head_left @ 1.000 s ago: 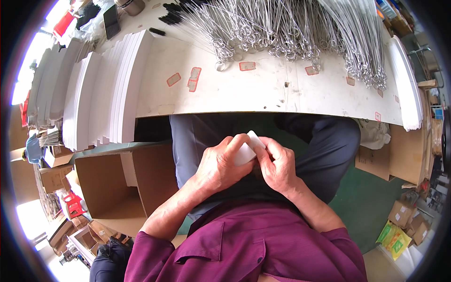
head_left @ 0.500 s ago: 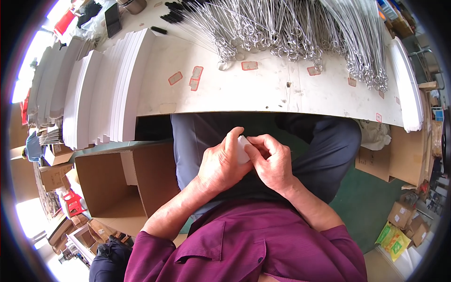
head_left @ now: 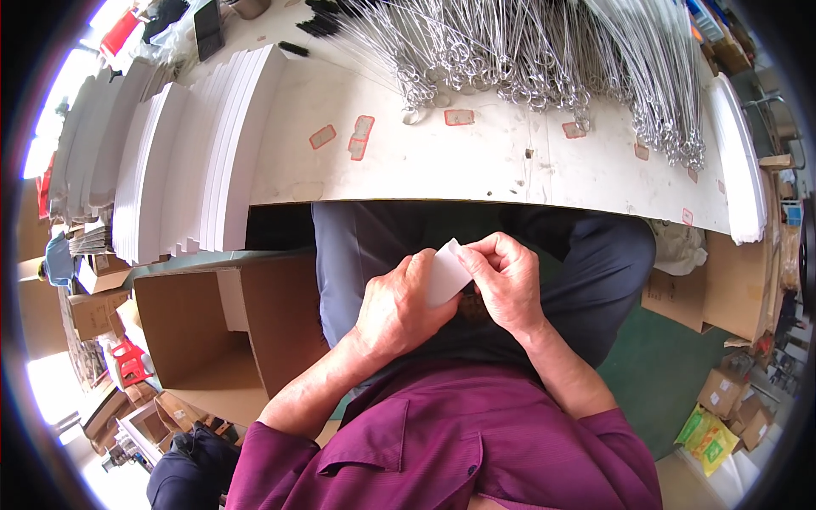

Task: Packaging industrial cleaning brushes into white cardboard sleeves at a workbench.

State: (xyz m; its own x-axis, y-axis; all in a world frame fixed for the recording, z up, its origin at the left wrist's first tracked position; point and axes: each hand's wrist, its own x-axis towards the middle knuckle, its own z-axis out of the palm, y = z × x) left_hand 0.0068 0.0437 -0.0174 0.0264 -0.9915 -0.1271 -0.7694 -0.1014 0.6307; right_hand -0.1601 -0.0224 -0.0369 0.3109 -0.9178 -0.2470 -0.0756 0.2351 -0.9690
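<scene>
Over my lap, below the table's front edge, my left hand (head_left: 396, 299) is closed round a white paper or card piece (head_left: 447, 277) with a smooth flat face. My right hand (head_left: 510, 276) pinches its upper corner between thumb and forefinger, the other fingers curled. Part of the piece is hidden behind my left fingers and palm, so I cannot tell if it is a folded sheet or a thin box.
Long wire brushes (head_left: 544, 59) with ring ends and black bristles lie heaped across the far side of the white table (head_left: 408, 170). White flat cartons or folded sheets (head_left: 225, 153) stand in rows at left, with another white stack (head_left: 738, 157) at right. An open cardboard box (head_left: 195, 382) is at lower left.
More of the white piece now shows between my hands. My right hand has moved slightly right and up to its corner, and my left forefinger has come down.
</scene>
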